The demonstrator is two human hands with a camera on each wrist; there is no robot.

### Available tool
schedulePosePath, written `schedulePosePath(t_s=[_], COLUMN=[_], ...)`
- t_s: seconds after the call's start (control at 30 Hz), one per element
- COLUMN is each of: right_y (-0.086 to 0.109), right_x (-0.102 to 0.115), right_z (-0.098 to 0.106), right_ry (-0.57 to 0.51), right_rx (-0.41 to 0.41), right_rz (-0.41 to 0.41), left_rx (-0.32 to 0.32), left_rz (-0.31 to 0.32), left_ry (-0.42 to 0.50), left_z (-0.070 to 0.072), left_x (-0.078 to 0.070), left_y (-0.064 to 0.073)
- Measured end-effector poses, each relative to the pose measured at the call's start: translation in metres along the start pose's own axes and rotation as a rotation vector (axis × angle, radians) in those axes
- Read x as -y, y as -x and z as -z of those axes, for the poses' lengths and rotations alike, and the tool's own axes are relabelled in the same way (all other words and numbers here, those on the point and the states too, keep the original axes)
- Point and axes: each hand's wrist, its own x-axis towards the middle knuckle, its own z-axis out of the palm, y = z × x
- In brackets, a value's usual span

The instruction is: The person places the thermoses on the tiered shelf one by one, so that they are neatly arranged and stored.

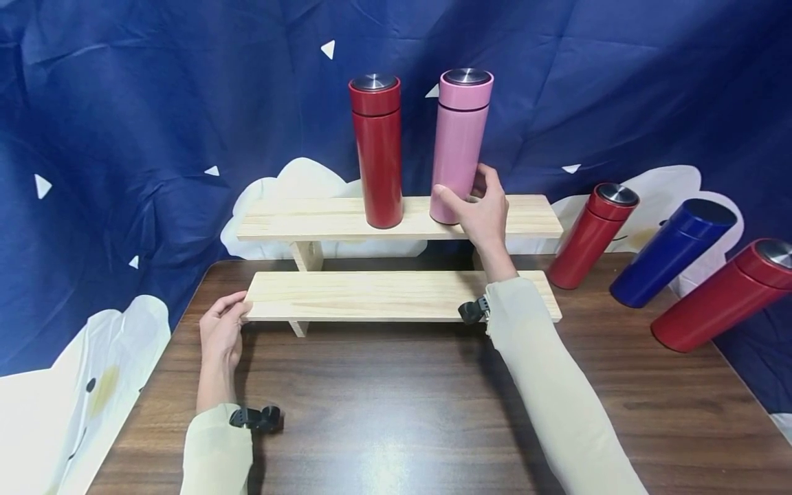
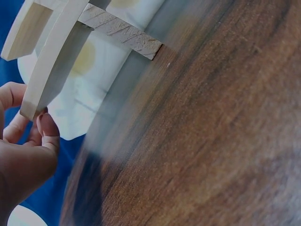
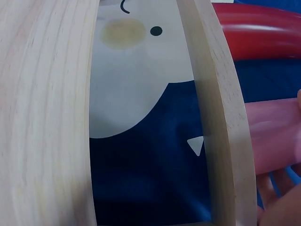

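Note:
A pink thermos bottle with a steel-topped lid stands upright on the upper board of a two-step wooden shelf. My right hand grips it near its base, thumb at the front and fingers round the far side. To its left on the same board is a red thermos bottle. My left hand holds the left end of the shelf's lower board. The left wrist view shows the fingers and thumb around that board end.
Right of the shelf, a second red bottle, a blue bottle and a third red bottle stand on the brown wooden table. Behind everything hangs a dark blue curtain with white cloud shapes.

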Motion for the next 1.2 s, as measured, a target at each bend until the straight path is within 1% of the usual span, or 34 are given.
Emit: schedulePosePath(t_s=[0.1,0.2,0.5,0.73,0.9,1.0,1.2], right_y=[0.001,0.002,0.004,0.009,0.01,0.014,0.029], right_x=[-0.002,-0.003,0.0,0.0,0.0,0.005,0.03], right_z=[0.001,0.002,0.009,0.019,0.023,0.026,0.039], right_ry=[-0.032,-0.065,-0.134,-0.114,-0.104,-0.111,-0.121], right_rx=[-0.007,-0.012,-0.022,-0.036,-0.023,-0.031,-0.062], right_rz=[-0.009,0.001,0.024,0.031,0.028,0.023,0.052], left_rx=[0.001,-0.002,-0.003,-0.003,-0.004,-0.002,-0.001], left_rz=[0.008,0.012,0.001,0.004,0.006,0.014,0.005], left_ry=[0.005,-0.001,-0.008,-0.013,0.001,0.015,0.042], left_z=[0.0,0.0,0.002,0.002,0.001,0.002,0.0], left_x=[0.0,0.0,-0.002,-0.003,-0.003,-0.002,0.001], left_y=[0.0,0.0,0.0,0.001,0.0,0.0,0.0])
